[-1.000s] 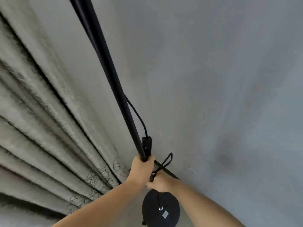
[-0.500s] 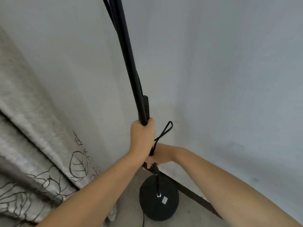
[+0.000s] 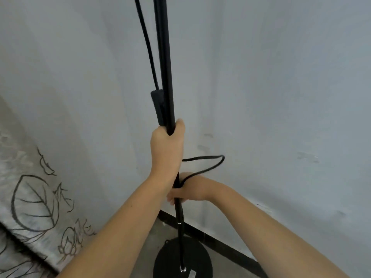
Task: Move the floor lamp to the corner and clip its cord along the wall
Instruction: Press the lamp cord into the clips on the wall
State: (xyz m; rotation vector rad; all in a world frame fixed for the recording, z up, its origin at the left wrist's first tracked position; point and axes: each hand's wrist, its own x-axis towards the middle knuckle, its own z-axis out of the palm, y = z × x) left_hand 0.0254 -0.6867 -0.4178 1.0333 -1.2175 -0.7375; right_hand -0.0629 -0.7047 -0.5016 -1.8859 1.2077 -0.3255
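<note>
1. Below both hands, the floor lamp's round base (image 3: 181, 257) sits on the floor, near the black skirting (image 3: 230, 248) of the right-hand wall, in or close to the corner.
2. Around the lamp pole (image 3: 166, 67), the left hand (image 3: 167, 149) has its fingers wrapped and pressed together in a full fist; the inline switch (image 3: 158, 107) sits just above that fist, beside the pole.
3. Lower down, the right hand (image 3: 190, 189) closes its fingers on the pole and pinches the cord (image 3: 208, 167) against it; a loop of cord bulges out to the right of these fingers.
4. Risk: that slack loop could snag or get trapped under the base if the lamp is shifted, because it hangs free beside the pole.
5. Risk: the lamp is top-heavy, I judge; loosening the upper fist before the base settles flat could let it tip toward the wall or the leaf-print curtain (image 3: 34, 201) at the left.
6. Long axis: the pole runs near vertical, base down beneath the fingers, top out of view above them.
</note>
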